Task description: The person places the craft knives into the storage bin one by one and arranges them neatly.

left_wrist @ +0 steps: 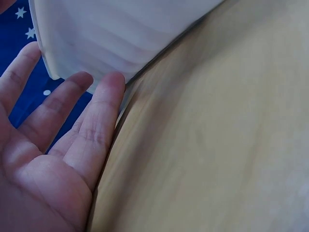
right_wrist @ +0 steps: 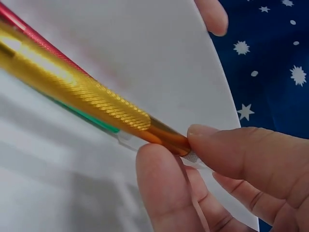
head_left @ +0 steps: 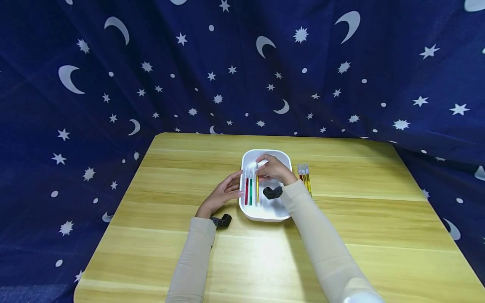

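My right hand (head_left: 274,169) is over the white tray (head_left: 270,213), pinching a gold craft knife (head_left: 257,191) near its clear-capped end between thumb and finger. In the right wrist view, the knurled gold handle slants across the red craft knife (right_wrist: 53,46) and the green craft knife (right_wrist: 89,116). Those two lie side by side along the tray's left part, their clear caps pointing to the far side. My left hand (head_left: 221,195) is at the tray's left wall with fingers extended, fingertips right at its outer side in the left wrist view.
To the right of the tray, several more capped craft knives (head_left: 305,179), red and gold, lie in a row on the wooden table (head_left: 182,168). A dark blue cloth (head_left: 235,97) with moons and stars hangs behind the table. Black wrist mounts (head_left: 223,221) sit on both wrists.
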